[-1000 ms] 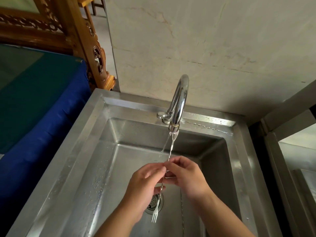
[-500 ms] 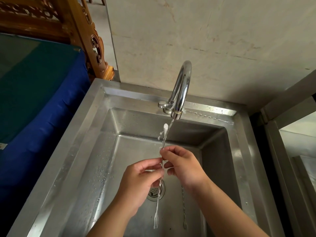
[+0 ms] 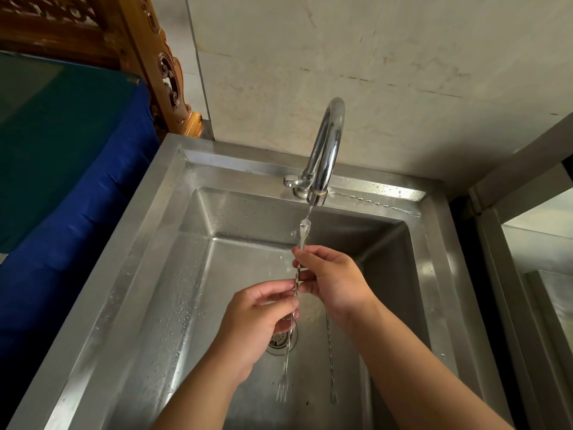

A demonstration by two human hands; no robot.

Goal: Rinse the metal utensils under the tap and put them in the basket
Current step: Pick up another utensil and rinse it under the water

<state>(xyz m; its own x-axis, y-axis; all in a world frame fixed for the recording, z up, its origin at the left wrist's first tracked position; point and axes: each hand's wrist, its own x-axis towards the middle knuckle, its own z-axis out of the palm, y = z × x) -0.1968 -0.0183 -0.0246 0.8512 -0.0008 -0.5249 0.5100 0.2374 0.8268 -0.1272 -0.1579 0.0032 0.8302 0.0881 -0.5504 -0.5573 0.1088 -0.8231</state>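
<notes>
A long thin metal utensil (image 3: 288,349) with a twisted shaft stands nearly upright over the steel sink (image 3: 173,231). Its small spoon end sits in the water stream under the chrome tap (image 3: 325,150); its fork end hangs low near the sink floor. My right hand (image 3: 333,280) pinches the upper shaft just below the spoon. My left hand (image 3: 257,321) pinches the shaft lower down, above the drain (image 3: 280,341). A second similar utensil (image 3: 330,358) lies flat on the sink floor to the right. No basket is in view.
A blue and green covered surface (image 3: 62,150) lies left of the sink, with carved wooden furniture (image 3: 161,66) behind it. A plain wall (image 3: 372,57) backs the tap. Another steel unit (image 3: 533,274) stands to the right.
The utensil has been raised so its spoon end is in the stream. Both hands moved up along it, and the view has tilted down slightly.
</notes>
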